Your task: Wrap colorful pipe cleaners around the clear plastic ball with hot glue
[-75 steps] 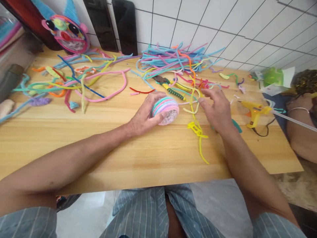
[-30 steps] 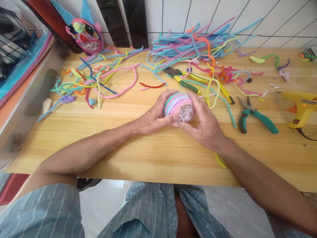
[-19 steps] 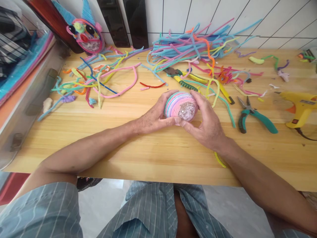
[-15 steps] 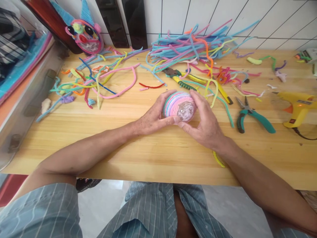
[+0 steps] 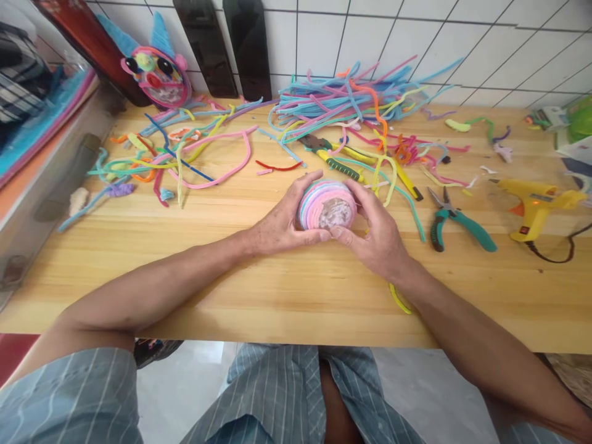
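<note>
Between my two hands is a round ball (image 5: 326, 205) wrapped in pipe cleaners, with pink, lilac and teal bands and a bare greyish patch facing me. My left hand (image 5: 289, 219) grips its left side, thumb along the lower edge. On the right side my right hand (image 5: 377, 231) holds it, its thumb nearly meeting the left one. The ball's underside and some fingertips are hidden. Just behind it lie yellow-and-black handled pliers (image 5: 333, 157). A yellow pipe cleaner (image 5: 399, 301) pokes out by my right wrist.
A pile of pipe cleaners (image 5: 324, 102) lies at the back, with looser ones (image 5: 217, 179) to the left. Teal-handled pliers (image 5: 462, 222) and a yellow glue gun (image 5: 531, 209) are at right. A pipe-cleaner figure with blue horns (image 5: 161, 80) stands back left, near a plastic bin (image 5: 60, 179).
The view has shifted slightly, bringing more of the right end of the table into sight. Both hands keep hold of the ball, which looks slightly turned.
</note>
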`<move>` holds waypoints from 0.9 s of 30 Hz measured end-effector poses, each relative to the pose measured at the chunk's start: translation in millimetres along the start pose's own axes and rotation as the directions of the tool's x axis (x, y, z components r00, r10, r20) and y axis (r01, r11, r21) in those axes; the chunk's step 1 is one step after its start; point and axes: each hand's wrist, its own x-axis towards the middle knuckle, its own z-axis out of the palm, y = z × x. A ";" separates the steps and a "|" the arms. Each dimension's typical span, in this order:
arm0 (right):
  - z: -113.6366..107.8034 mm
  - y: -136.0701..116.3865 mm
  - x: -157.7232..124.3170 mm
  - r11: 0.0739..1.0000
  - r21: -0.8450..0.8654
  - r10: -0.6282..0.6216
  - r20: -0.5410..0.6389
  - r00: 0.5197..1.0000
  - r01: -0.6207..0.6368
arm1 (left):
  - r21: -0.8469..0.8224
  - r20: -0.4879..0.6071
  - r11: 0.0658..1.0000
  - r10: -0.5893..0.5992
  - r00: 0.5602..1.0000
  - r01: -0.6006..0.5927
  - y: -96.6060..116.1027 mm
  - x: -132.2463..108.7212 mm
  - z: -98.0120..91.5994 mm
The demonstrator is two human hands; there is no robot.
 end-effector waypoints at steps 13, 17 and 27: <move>0.7 5.3 5.3 0.952 0.280 0.118 0.047 0.992 -0.126 | -0.118 -0.103 0.985 -0.138 0.985 0.125 -5.8 4.1 -4.4; 4.1 10.0 4.1 0.961 0.250 0.115 0.031 0.993 -0.119 | -0.052 -0.150 0.996 -0.075 0.986 0.068 -11.7 6.1 -0.2; 8.7 8.3 4.9 0.976 0.189 0.115 -0.042 0.993 -0.105 | 0.018 -0.180 0.999 -0.023 0.983 0.026 -6.2 7.3 9.0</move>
